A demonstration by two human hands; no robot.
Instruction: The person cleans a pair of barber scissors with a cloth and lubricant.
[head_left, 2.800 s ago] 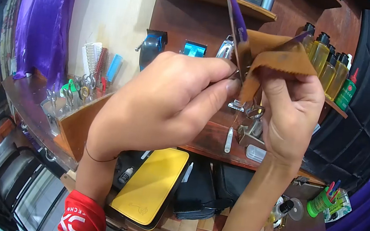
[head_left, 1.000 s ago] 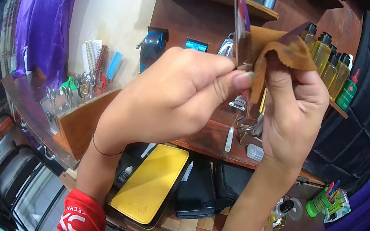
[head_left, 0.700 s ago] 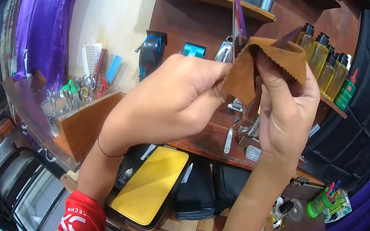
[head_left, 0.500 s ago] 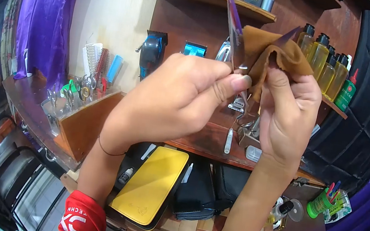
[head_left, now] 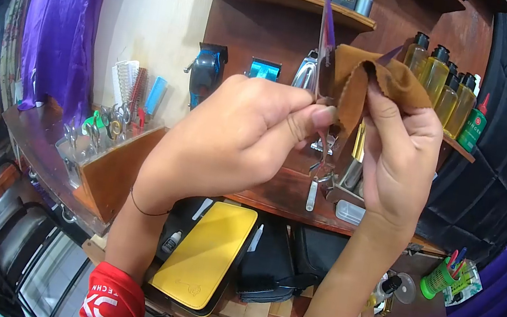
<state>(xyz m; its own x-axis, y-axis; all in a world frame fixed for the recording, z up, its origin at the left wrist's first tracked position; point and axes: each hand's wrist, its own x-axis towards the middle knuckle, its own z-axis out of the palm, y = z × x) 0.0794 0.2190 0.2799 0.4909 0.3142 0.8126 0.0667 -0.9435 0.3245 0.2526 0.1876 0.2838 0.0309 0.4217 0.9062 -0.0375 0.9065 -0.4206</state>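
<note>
Opened scissors with a purple sheen on the blades point upward in front of the wall. My left hand pinches them near the pivot between thumb and fingers. A brown cloth hangs folded over the other blade, whose purple tip shows above it. My right hand grips this cloth between thumb and fingers, to the right of my left hand. The scissor handles hang below, partly behind my hands.
A yellow case and a black pouch lie on the counter below. Scissors and combs stand in a wooden holder at left. Amber bottles line a right shelf. Clippers hang on the wall.
The long blade has swung more upright. The cloth has shifted slightly down along the other blade, and its folded flap hangs differently beside my right thumb.
</note>
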